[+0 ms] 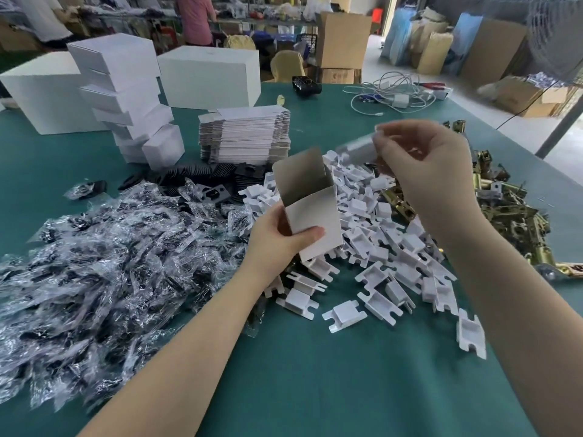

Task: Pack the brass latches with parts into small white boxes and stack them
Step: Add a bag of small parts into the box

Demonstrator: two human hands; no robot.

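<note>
My left hand (277, 234) grips a small white box (310, 209), held upright with its top flap open. Up and to the right of the box, my right hand (422, 165) pinches a blurred pale piece (358, 149); what it is cannot be told. Brass latches (511, 212) lie heaped at the right. Under both hands spreads a pile of white plastic parts (378, 247). Clear bags of black parts (104, 257) cover the left of the table. A stack of closed small white boxes (132, 102) stands at the back left.
A pile of flat unfolded box blanks (246, 134) and black plates (202, 175) sit behind the heaps. Large white cartons (208, 77) stand at the back, with white cables (394, 93) to the right. The green table top (331, 373) lies bare near me.
</note>
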